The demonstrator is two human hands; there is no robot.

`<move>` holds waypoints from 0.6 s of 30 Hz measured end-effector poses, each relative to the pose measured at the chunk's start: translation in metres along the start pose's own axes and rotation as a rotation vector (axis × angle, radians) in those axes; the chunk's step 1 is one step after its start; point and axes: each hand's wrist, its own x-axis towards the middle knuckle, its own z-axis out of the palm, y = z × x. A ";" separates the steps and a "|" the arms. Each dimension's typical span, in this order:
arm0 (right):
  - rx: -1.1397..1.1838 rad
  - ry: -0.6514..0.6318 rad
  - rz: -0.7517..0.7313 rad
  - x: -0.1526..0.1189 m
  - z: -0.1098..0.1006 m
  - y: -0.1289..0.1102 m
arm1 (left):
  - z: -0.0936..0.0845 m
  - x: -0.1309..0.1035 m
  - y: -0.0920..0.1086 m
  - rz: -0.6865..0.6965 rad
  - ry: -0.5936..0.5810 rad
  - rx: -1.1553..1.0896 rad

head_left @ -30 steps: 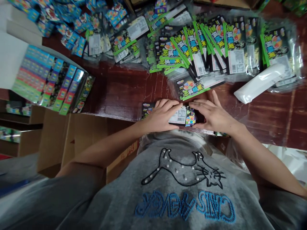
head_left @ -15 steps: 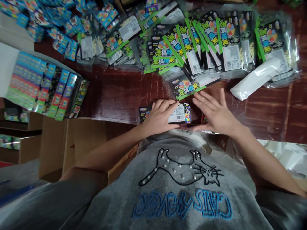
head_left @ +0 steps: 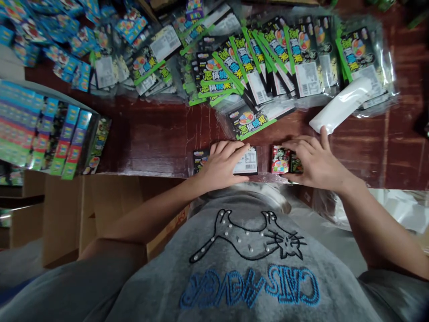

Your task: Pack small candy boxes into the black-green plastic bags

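Lying flat at the table's front edge is a black printed candy pack (head_left: 246, 162) with a white label and a clear plastic end. My left hand (head_left: 221, 165) lies across it, fingers at its far edge and thumb at its near edge. To the right, a red candy box (head_left: 280, 159) and a dark candy box (head_left: 296, 163) stand side by side. My right hand (head_left: 317, 165) closes around them from the right, fingertips on the far side and thumb on the near side. It partly hides the dark box.
Behind my hands lies a single loose pack (head_left: 250, 120), with fanned packs (head_left: 268, 67) beyond it. A white plastic roll-like piece (head_left: 341, 105) rests at right. Blue boxes (head_left: 67, 67) are heaped far left, above a row of colourful boxes (head_left: 53, 134). Cardboard boxes (head_left: 110, 201) stand below the table edge.
My right hand has moved right, from beside the pack onto the small boxes. The colourful box end at the pack's right end no longer shows. My left hand stays on the pack.
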 end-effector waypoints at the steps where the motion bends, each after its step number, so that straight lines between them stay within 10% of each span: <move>1: 0.032 -0.011 -0.034 0.001 0.001 0.000 | 0.000 0.001 0.000 0.018 0.004 -0.005; 11: 0.089 0.028 -0.133 0.039 0.015 -0.015 | -0.005 0.013 0.015 0.025 0.046 -0.025; 18: 0.026 -0.058 0.063 -0.028 -0.017 0.010 | 0.001 0.018 0.015 -0.004 0.029 -0.002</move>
